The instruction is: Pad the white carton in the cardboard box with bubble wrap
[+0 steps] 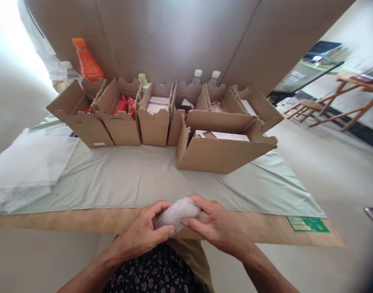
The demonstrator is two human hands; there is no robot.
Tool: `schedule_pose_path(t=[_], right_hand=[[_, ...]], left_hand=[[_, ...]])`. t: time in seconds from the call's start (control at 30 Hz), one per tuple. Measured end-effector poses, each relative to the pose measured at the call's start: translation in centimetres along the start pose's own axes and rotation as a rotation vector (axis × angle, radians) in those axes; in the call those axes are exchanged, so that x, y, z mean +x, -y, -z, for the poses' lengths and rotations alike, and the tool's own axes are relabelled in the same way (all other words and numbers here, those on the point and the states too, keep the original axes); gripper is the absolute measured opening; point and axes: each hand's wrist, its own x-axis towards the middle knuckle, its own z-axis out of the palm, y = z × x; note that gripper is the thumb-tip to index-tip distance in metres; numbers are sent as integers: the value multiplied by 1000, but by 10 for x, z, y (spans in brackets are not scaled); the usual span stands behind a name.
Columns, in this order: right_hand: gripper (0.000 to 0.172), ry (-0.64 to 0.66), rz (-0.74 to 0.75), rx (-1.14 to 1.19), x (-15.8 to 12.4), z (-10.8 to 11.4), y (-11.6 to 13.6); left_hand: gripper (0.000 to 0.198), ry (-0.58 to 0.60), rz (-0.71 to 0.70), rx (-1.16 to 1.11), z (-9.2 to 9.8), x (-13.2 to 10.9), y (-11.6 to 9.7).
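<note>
Between my hands is a short roll of whitish bubble wrap [180, 213], held tilted above the table's front edge. My left hand [146, 230] grips its left end, with the thumb along the lower side. At the other end my right hand [215, 224] closes on the roll, index finger on top and thumb below. Whether anything is wrapped inside cannot be seen. Flat sheets of bubble wrap [30, 162] lie piled at the left of the table.
Several open cardboard boxes [154, 128] stand in a row at the back, holding packets. A wider cardboard box [223, 156] sits in front at right. Behind the row are an orange bottle [88, 61] and clear bottles. A green card [308, 224] lies at the front right.
</note>
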Motion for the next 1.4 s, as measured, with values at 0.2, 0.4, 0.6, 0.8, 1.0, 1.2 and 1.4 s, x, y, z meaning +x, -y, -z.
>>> schedule_pose_path(t=[0.2, 0.4, 0.6, 0.8, 1.0, 1.2, 1.4], right_hand=[[20, -644, 117, 146, -1, 77, 27], [34, -883, 377, 252, 62, 135, 56], [26, -645, 120, 90, 116, 141, 43], [20, -455, -102, -666, 138, 124, 57], [35, -305, -131, -1048, 164, 102, 72], [18, -237, -341, -499, 171, 100, 73], [15, -105, -354, -845, 161, 109, 76]], left_hand=[[62, -330, -604, 378, 26, 40, -61], [48, -432, -921, 763, 28, 129, -101], [20, -557, -905, 803, 27, 139, -78], [22, -593, -880, 730, 20, 140, -71], [21, -621, -873, 731, 19, 143, -69], [21, -626, -877, 715, 20, 145, -68], [21, -649, -910, 709, 17, 147, -67]])
